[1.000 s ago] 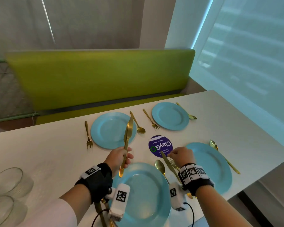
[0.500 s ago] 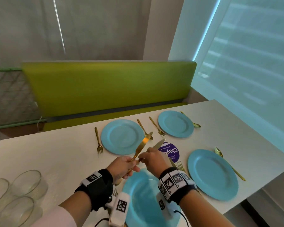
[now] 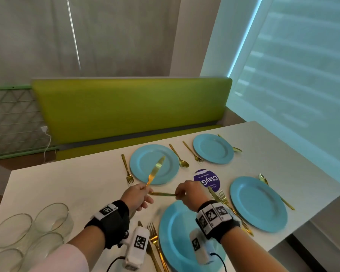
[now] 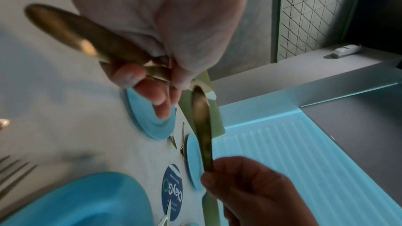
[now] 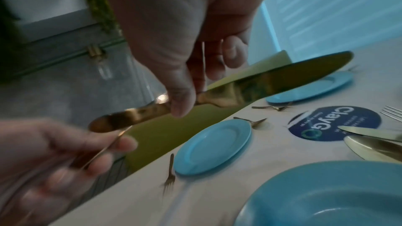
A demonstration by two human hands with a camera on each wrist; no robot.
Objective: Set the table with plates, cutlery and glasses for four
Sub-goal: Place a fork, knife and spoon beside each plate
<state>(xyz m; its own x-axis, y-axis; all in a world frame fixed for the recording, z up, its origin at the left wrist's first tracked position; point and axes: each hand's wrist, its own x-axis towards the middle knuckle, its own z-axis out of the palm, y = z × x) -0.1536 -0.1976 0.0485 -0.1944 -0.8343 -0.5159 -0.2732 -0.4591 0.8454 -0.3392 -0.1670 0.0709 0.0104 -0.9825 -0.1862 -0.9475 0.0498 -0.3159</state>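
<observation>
My left hand point(image 3: 142, 193) grips a gold knife point(image 3: 155, 171) by the handle, its blade slanting up over the far-left blue plate point(image 3: 140, 165). My right hand point(image 3: 180, 194) pinches a second gold knife point(image 3: 162, 193), which lies level between the two hands. In the right wrist view that second knife point(image 5: 272, 82) points its blade right, thumb and fingers point(image 5: 180, 102) closed round its neck. Its handle end point(image 4: 196, 95) sits close to my left fingers. Both hands hover above the table, just beyond the near plate point(image 3: 177, 232).
Blue plates stand at far right point(image 3: 213, 149) and near right point(image 3: 258, 204), with gold forks and spoons beside them. A knife and fork point(image 3: 223, 199) lie between the near plates. Several empty glasses point(image 3: 51, 218) cluster at the table's left end. A purple sticker point(image 3: 209, 178) marks the middle.
My right hand left the knife by the near-right plate, came across to my left hand and drew one of its two knives out sideways. The left knife tilted right.
</observation>
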